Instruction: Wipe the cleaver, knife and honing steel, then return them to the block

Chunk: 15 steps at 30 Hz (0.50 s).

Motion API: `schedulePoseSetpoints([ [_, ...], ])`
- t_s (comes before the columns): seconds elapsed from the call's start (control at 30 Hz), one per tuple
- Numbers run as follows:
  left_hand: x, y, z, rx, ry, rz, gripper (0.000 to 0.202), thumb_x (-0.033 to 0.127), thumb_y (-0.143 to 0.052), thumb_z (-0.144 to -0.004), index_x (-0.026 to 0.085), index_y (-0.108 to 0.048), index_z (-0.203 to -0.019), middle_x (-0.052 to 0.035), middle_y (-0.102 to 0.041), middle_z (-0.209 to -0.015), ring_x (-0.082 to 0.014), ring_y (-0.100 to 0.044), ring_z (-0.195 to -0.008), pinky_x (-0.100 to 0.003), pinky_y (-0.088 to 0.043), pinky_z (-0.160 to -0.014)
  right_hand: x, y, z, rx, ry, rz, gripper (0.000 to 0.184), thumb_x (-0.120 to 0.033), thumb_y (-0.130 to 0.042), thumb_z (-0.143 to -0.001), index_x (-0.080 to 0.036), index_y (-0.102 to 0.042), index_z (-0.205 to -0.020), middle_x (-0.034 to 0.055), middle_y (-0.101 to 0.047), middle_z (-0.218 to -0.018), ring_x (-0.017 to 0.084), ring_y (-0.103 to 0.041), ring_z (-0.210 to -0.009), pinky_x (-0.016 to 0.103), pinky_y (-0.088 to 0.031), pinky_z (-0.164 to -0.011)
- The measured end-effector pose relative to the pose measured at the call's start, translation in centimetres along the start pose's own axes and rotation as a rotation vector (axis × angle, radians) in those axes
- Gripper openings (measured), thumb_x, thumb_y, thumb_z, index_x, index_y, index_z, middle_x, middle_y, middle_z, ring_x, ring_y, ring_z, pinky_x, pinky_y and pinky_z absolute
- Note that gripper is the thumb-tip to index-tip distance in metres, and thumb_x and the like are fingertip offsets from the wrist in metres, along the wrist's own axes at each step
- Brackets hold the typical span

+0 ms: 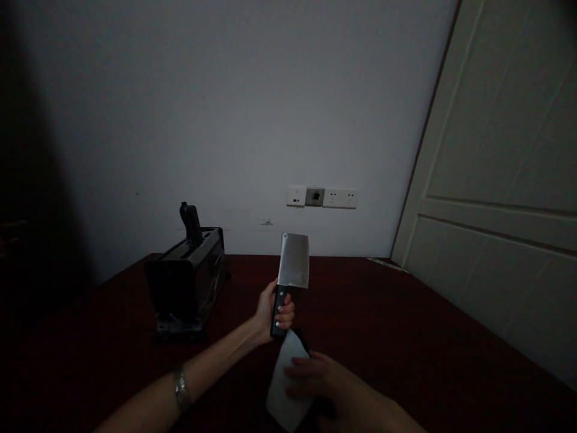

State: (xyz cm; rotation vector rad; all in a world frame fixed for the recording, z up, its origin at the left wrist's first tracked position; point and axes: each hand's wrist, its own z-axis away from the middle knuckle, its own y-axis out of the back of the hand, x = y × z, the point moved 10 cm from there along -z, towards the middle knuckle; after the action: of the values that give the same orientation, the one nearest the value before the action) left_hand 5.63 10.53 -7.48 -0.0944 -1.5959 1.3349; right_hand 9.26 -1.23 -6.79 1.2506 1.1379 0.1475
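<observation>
My left hand is wrapped round the black riveted handle of a cleaver. Its broad metal blade points up and away from me, with the handle lower down. Just below the handle, a white cloth hangs in front of me, dark along its edges; it could be paper. The fingers of my right hand lie across this cloth and grip it, slightly blurred. What is behind the cloth is hidden.
A black knife block with dark handles sticking up stands on the dark red table to the left. Wall sockets are on the white wall beyond. A pale panelled door rises on the right.
</observation>
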Motion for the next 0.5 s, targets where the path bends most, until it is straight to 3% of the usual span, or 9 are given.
schedulePoseSetpoints([
  [0.2,-0.8,0.6,0.4,-0.025,0.003,0.054,0.062,0.057,-0.013,-0.085,0.014,-0.042,-0.049,0.005,-0.022,-0.039,-0.0032,-0.016,-0.028,-0.015,-0.016,-0.027,-0.8,0.0,-1.5,0.024,0.016,0.055,0.052,-0.009,-0.048,-0.071,-0.031,-0.054,-0.117,0.0023,-0.056,-0.121,0.017,-0.046,-0.116,0.037,-0.021,-0.103],
  [0.3,-1.1,0.8,0.3,-0.034,0.003,0.066,0.064,0.057,-0.012,-0.085,0.014,-0.042,-0.048,0.0049,-0.022,-0.038,-0.0035,-0.017,-0.028,-0.016,-0.016,-0.027,-0.5,0.2,-1.4,0.074,0.031,0.062,0.05,-0.008,-0.045,-0.073,-0.032,-0.053,-0.117,0.0024,-0.058,-0.118,0.017,-0.049,-0.112,0.039,-0.018,-0.104],
  [0.4,-1.7,1.2,0.2,-0.034,0.021,0.068,0.064,0.057,-0.012,-0.085,0.014,-0.042,-0.048,0.0045,-0.023,-0.038,-0.0039,-0.018,-0.027,-0.016,-0.017,-0.027,1.1,2.0,-0.9,0.251,-0.043,-0.04,0.039,-0.013,-0.046,-0.074,-0.027,-0.06,-0.108,0.0046,-0.063,-0.108,0.019,-0.055,-0.102,0.037,-0.03,-0.097],
  [0.5,-2.6,1.4,0.1,-0.032,0.049,0.069,0.064,0.058,-0.01,-0.084,0.015,-0.04,-0.047,0.004,-0.024,-0.037,-0.0045,-0.018,-0.027,-0.017,-0.017,-0.027,4.2,5.6,0.4,0.554,-0.204,-0.293,0.024,-0.026,-0.05,-0.076,-0.02,-0.066,-0.092,0.0066,-0.067,-0.092,0.021,-0.059,-0.084,0.031,-0.044,-0.076],
])
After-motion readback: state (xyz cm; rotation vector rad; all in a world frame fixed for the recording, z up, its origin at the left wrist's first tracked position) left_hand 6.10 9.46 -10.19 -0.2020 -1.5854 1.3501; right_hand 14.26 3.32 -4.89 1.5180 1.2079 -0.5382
